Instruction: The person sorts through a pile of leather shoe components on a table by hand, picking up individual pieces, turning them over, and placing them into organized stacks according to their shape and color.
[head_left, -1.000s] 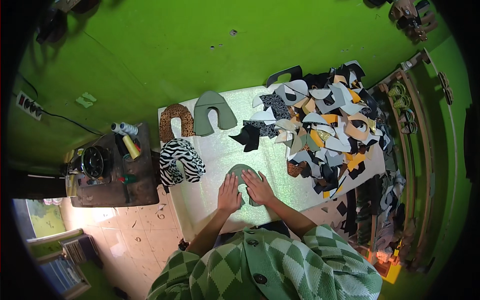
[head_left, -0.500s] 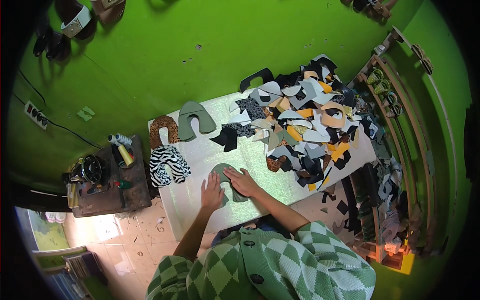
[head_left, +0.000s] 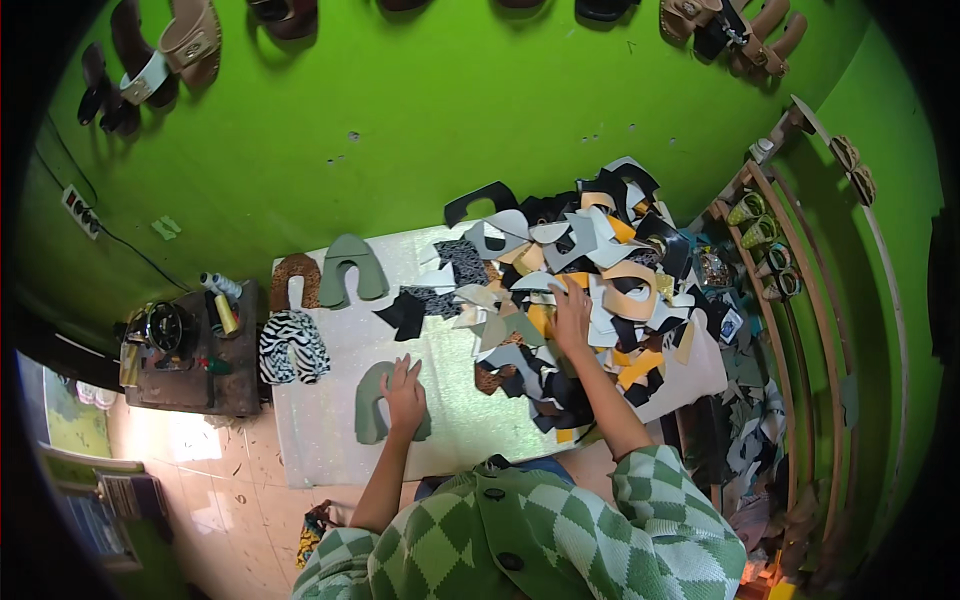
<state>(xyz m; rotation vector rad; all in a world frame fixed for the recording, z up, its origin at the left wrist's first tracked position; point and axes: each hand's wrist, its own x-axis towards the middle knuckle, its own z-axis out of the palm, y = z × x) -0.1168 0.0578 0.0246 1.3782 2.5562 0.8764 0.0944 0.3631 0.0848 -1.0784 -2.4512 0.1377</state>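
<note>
My left hand [head_left: 404,397] lies over the right side of a grey-green arch-shaped piece [head_left: 368,405], near the table's front, fingers stretched out. My right hand [head_left: 572,318] is over the heap of cut scraps [head_left: 610,290], its fingers apart beside white and mustard-yellow pieces. Whether its fingertips touch any scrap is hard to make out. At the table's left side lie a larger green arch-shaped stack [head_left: 352,262], a leopard-print arch [head_left: 296,276] and a zebra-print arch [head_left: 292,348].
The pale table [head_left: 310,420] stands against a green wall. To its left is a dark stand [head_left: 190,385] with thread spools [head_left: 222,288] and a black wheel. A wooden rack [head_left: 775,300] with sandals rises on the right, more scraps beside it. Sandals hang on the wall.
My right hand has left the grey-green arch and reached right to the scrap heap. My left hand stays on the arch. The whole view has shifted, showing more wall above.
</note>
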